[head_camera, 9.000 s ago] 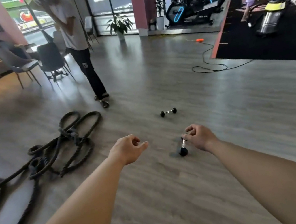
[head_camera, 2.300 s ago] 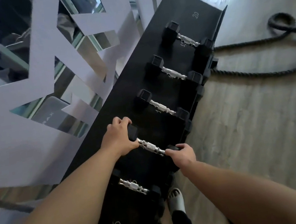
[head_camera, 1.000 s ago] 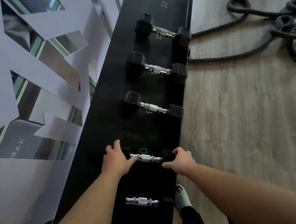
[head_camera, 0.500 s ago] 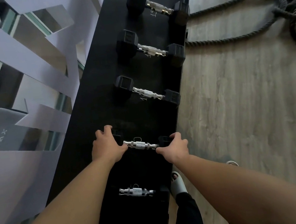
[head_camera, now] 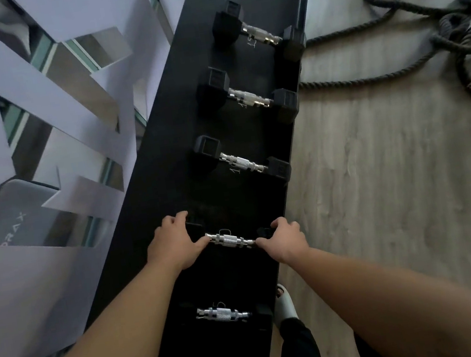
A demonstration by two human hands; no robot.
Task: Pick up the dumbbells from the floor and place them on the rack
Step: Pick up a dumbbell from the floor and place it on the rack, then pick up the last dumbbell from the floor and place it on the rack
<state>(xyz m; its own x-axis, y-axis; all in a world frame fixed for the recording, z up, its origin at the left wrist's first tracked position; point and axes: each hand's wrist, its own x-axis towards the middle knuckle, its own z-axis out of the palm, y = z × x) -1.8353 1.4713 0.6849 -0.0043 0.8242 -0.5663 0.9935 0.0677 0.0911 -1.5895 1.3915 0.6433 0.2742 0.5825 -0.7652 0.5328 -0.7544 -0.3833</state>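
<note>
Both hands, left (head_camera: pixel 173 242) and right (head_camera: pixel 284 239), are curled over the dumbbell (head_camera: pixel 229 240) heads, resting it on the rack (head_camera: pixel 252 133). It looks small, rigid and light; the knurled bar offers surest grip.

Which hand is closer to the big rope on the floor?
Right. The right hand is at the rack's floor-side edge, toward the rope; the left hand is on the wall side.

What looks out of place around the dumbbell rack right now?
The thick rope sprawls in loose coils on the floor beside the rack. The dumbbells on the rack sit in an even row, including the one under both hands.
</note>
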